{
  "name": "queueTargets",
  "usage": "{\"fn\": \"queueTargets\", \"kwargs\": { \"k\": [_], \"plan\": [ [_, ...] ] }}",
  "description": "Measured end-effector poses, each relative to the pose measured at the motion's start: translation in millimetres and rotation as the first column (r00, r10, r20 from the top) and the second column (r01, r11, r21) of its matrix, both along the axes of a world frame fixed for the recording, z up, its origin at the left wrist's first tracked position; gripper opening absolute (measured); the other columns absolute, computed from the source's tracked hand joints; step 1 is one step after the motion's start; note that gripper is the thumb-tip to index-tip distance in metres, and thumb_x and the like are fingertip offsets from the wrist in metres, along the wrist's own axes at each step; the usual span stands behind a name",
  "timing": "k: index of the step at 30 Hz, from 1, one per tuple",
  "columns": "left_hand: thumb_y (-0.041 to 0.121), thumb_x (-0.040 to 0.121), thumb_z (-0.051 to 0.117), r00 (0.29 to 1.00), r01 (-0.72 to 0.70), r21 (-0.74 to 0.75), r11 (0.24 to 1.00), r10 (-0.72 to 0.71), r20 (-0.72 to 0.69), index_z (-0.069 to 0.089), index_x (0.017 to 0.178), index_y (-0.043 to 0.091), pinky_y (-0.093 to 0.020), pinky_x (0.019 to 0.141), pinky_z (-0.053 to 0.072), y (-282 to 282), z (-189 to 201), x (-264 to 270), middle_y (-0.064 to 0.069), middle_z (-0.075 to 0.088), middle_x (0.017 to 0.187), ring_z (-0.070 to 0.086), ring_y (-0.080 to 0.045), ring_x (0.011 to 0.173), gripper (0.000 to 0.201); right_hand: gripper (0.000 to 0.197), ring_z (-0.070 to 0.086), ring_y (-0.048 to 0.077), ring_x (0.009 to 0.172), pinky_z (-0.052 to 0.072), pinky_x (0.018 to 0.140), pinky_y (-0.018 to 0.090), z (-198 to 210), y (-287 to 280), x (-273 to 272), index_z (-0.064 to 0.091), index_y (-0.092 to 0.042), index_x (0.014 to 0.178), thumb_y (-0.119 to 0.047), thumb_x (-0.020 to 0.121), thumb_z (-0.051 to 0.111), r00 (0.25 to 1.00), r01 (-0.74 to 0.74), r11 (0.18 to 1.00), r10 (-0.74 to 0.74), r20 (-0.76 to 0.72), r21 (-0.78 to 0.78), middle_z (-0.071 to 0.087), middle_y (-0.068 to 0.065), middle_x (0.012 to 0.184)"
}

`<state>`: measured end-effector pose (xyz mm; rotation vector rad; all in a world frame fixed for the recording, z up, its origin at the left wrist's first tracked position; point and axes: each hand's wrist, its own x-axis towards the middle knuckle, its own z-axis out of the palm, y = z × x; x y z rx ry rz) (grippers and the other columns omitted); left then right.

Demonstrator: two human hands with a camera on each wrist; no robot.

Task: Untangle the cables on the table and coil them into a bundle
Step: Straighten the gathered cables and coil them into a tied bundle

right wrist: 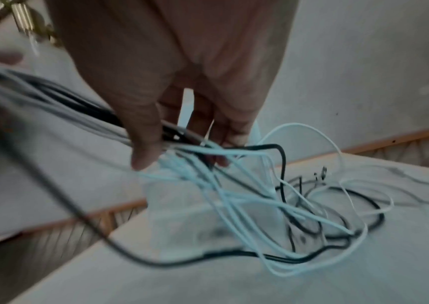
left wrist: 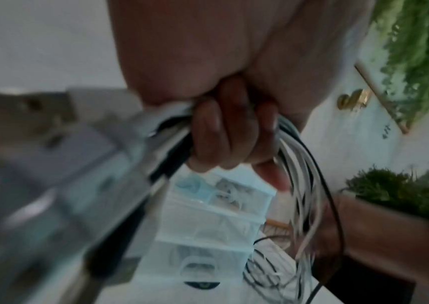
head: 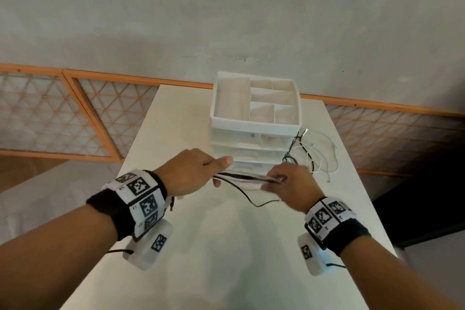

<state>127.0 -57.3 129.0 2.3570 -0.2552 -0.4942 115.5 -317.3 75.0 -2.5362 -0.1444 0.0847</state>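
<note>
Several thin black and white cables (head: 246, 178) stretch as a bunch between my two hands above the white table (head: 226, 246). My left hand (head: 198, 171) grips one end of the bunch, fingers curled round the strands (left wrist: 177, 127). My right hand (head: 289, 181) pinches the other end between thumb and fingers (right wrist: 174, 139). From there loose cables (right wrist: 299, 201) hang down in tangled loops onto the table at the right (head: 312, 156). One black strand (head: 254, 202) sags below the bunch.
A white plastic drawer organizer (head: 254, 118) with an open compartment tray on top stands just behind my hands. The loose cable ends (head: 327, 158) lie right of it near the table's right edge. An orange-framed lattice panel (head: 75, 113) runs behind the table.
</note>
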Motion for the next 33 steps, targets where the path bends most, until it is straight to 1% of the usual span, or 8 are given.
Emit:
{"fn": "queueTargets", "kwargs": {
  "k": [5, 8, 11, 16, 21, 28, 31, 33],
  "plan": [
    [0.055, 0.094, 0.051, 0.960, -0.214, -0.124, 0.969, 0.186, -0.207, 0.055, 0.062, 0.012, -0.022, 0.042, 0.025, 3.2, -4.9, 9.6, 0.005, 0.040, 0.046, 0.028, -0.013, 0.037, 0.054, 0.019, 0.057, 0.013, 0.067, 0.044, 0.063, 0.019, 39.8, -18.0, 16.3, 0.066, -0.019, 0.073, -0.015, 0.072, 0.084, 0.824, 0.158, 0.980, -0.200, 0.530, 0.125, 0.059, -0.001, 0.072],
    [0.049, 0.093, 0.057, 0.912, -0.408, -0.384, 0.828, 0.352, -0.211, 0.053, 0.066, 0.014, -0.022, 0.042, 0.018, 11.1, 10.1, 17.2, 0.007, 0.034, 0.046, 0.021, -0.013, 0.043, 0.045, 0.028, 0.053, 0.008, 0.058, 0.046, 0.059, 0.022, 18.8, -29.6, 10.1, 0.057, -0.028, 0.077, -0.010, 0.074, 0.079, 0.924, 0.151, 0.989, -0.143, 0.355, 0.005, 0.059, -0.004, 0.064],
    [0.041, 0.094, 0.061, 0.952, -0.305, -0.502, 0.809, 0.269, -0.145, 0.052, 0.065, 0.013, -0.021, 0.042, 0.015, 11.6, 30.3, 16.5, 0.005, 0.029, 0.051, 0.017, -0.014, 0.046, 0.041, 0.041, 0.056, 0.004, 0.066, 0.052, 0.069, 0.032, -6.8, -29.7, -3.3, 0.052, -0.037, 0.093, -0.010, 0.073, 0.076, 0.982, 0.074, 0.994, -0.058, 0.181, -0.082, 0.063, -0.010, 0.086],
    [0.037, 0.095, 0.060, 0.996, -0.058, -0.310, 0.949, 0.078, 0.051, 0.057, 0.073, 0.004, -0.014, 0.038, 0.027, -16.9, 35.4, 4.7, 0.005, 0.042, 0.054, 0.030, -0.003, 0.036, 0.039, 0.044, 0.059, 0.016, 0.074, 0.044, 0.061, 0.017, 43.0, 27.1, -6.2, 0.064, -0.024, 0.113, -0.010, 0.075, 0.080, 0.933, -0.174, 0.912, 0.032, 0.357, 0.372, 0.063, -0.011, 0.112],
    [0.034, 0.097, 0.055, 0.984, -0.141, -0.293, 0.946, 0.166, 0.062, 0.056, 0.075, 0.004, -0.017, 0.041, 0.026, -29.2, 29.2, 1.6, 0.008, 0.043, 0.050, 0.030, -0.004, 0.036, 0.037, 0.025, 0.055, 0.015, 0.067, 0.041, 0.064, 0.016, 23.7, 47.2, -12.3, 0.069, -0.018, 0.092, -0.003, 0.071, 0.070, 0.926, -0.241, 0.909, 0.110, 0.361, 0.341, 0.060, -0.005, 0.091],
    [0.040, 0.098, 0.053, 0.997, -0.060, -0.270, 0.961, 0.074, 0.039, 0.053, 0.073, 0.005, -0.016, 0.041, 0.026, -24.6, 23.4, -2.0, 0.006, 0.044, 0.051, 0.029, -0.005, 0.036, 0.043, 0.030, 0.057, 0.015, 0.085, 0.048, 0.080, 0.028, -21.8, 23.0, -8.0, 0.077, -0.023, 0.093, -0.049, 0.078, 0.077, 0.999, 0.021, 0.999, -0.020, -0.032, 0.027, 0.056, 0.000, 0.100],
    [0.057, 0.095, 0.047, 0.999, 0.041, 0.061, 0.997, -0.041, 0.002, 0.059, 0.063, 0.014, -0.020, 0.046, 0.031, -19.2, 15.4, -2.5, 0.004, 0.051, 0.057, 0.039, -0.004, 0.039, 0.055, 0.023, 0.058, 0.020, 0.084, 0.053, 0.080, 0.027, 5.7, 4.2, 11.5, 0.077, -0.014, 0.086, -0.029, 0.071, 0.086, 0.938, 0.254, 0.965, -0.263, 0.226, 0.069, 0.048, 0.001, 0.105],
    [0.059, 0.094, 0.047, 0.995, -0.056, 0.019, 0.998, 0.057, -0.082, 0.062, 0.065, 0.015, -0.022, 0.045, 0.030, -16.8, 12.8, 0.0, 0.002, 0.049, 0.057, 0.038, -0.012, 0.044, 0.054, 0.020, 0.054, 0.014, 0.072, 0.047, 0.070, 0.008, 37.2, -1.3, 16.0, 0.076, -0.008, 0.081, -0.011, 0.065, 0.088, 0.797, 0.220, 0.953, -0.300, 0.524, 0.211, 0.048, 0.006, 0.100]
  ]
}}
